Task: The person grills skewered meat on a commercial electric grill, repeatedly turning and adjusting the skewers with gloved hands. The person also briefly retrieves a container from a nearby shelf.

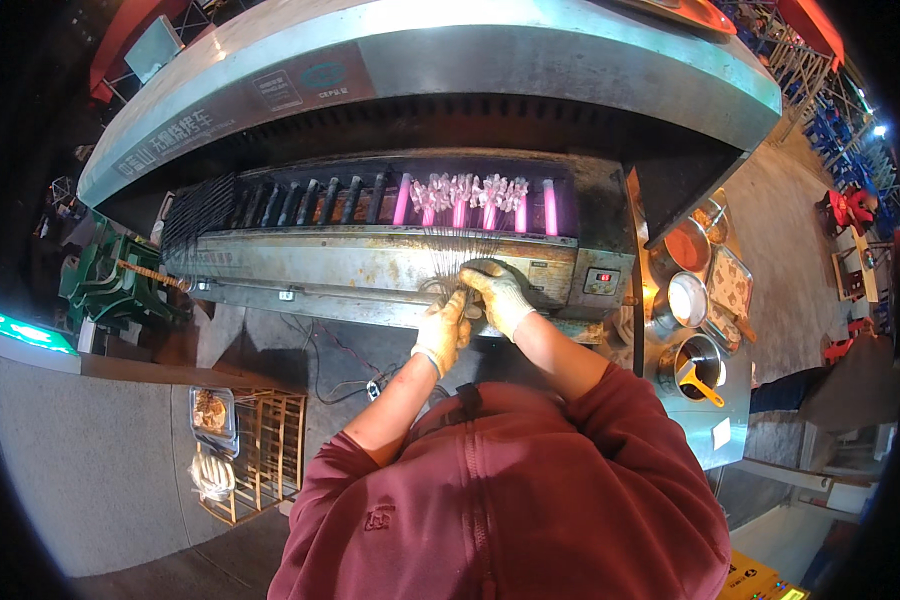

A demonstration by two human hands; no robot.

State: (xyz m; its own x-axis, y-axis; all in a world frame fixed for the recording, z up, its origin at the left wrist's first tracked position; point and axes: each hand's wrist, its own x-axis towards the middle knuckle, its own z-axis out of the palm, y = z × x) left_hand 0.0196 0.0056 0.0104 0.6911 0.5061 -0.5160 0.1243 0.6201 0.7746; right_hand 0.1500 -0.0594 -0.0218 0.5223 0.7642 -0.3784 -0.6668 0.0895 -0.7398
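Observation:
Thin metal skewers (457, 247) run in a fan from the grill's front edge to my gloved hands. Pieces of pale pink meat (469, 193) on their far ends lie side by side over the glowing heating tubes (550, 206) of a steel barbecue grill (285, 259). My left hand (442, 328) is closed round the gathered near ends of the skewers. Beside it, touching the same bundle from the right, my right hand (495, 292) grips with thumb and fingers. Both hands wear stained, light knit gloves.
A steel hood (435, 64) overhangs the grill. Bare skewers (199, 217) lie at its left end. On the right-hand table (709, 427) stand a pot with a yellow-handled tool (701, 386), a white-filled bowl (686, 300) and trays. A slatted rack (291, 442) stands lower left.

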